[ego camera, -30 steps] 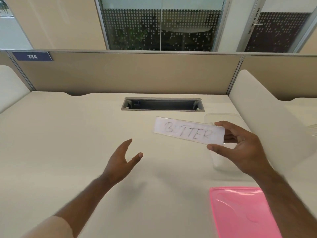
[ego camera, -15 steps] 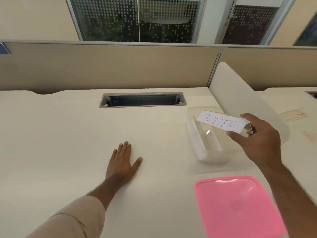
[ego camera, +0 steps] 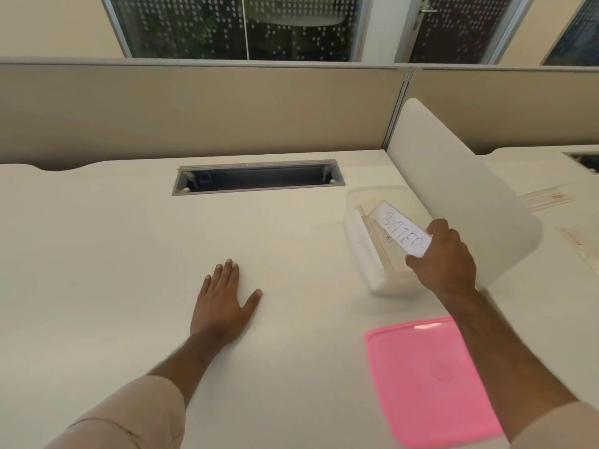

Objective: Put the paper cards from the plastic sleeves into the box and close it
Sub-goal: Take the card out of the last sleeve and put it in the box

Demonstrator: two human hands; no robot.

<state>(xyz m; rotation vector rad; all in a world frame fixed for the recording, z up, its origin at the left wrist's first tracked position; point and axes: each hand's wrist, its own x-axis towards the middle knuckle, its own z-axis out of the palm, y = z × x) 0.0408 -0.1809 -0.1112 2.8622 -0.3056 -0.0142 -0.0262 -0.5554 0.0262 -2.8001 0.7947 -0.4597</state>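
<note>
A clear plastic box (ego camera: 358, 202) stands open on the white desk at the right. My right hand (ego camera: 445, 257) pinches a white paper card (ego camera: 400, 228) marked BUTTER by its near end, tilted down into the box. Other white cards lie inside the box along its left wall. The pink lid (ego camera: 431, 380) lies flat on the desk in front of the box, partly under my right forearm. My left hand (ego camera: 223, 299) rests flat on the desk, fingers straight, holding nothing.
A white curved divider (ego camera: 453, 176) rises just right of the box. Beyond it, on the neighbouring desk, lie clear plastic sleeves (ego camera: 547, 197). A cable slot (ego camera: 257, 178) opens at the back of the desk, before a beige partition (ego camera: 194, 108).
My right hand has carried the BUTTER card rightwards and lowered it into the box, turning it lengthwise. My left hand dropped flat onto the desk. The view shifted right.
</note>
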